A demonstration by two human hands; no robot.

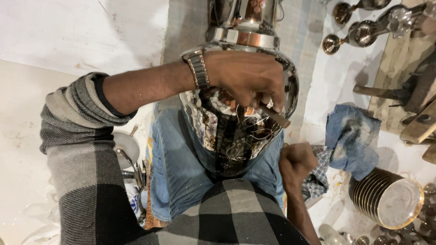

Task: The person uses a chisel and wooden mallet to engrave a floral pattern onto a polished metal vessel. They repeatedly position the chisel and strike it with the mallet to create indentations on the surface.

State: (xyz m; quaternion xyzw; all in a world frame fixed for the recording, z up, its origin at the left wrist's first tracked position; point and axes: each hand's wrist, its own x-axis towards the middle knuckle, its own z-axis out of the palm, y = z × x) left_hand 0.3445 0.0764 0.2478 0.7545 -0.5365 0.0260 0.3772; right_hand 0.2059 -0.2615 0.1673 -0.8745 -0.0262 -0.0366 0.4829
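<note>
Left hand holds chisel across pot (tip pointing right).

Beyond the left hand's fingertips a bare strip of white floor lies open, hemmed by the blue cloth below, goblets above and wooden tools farther out, while the polished pot blocks everything beneath those fingers.

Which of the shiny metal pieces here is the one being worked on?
The big patterned pot on the lap; the left hand presses a tool to it. The small goblets lie aside.
</note>
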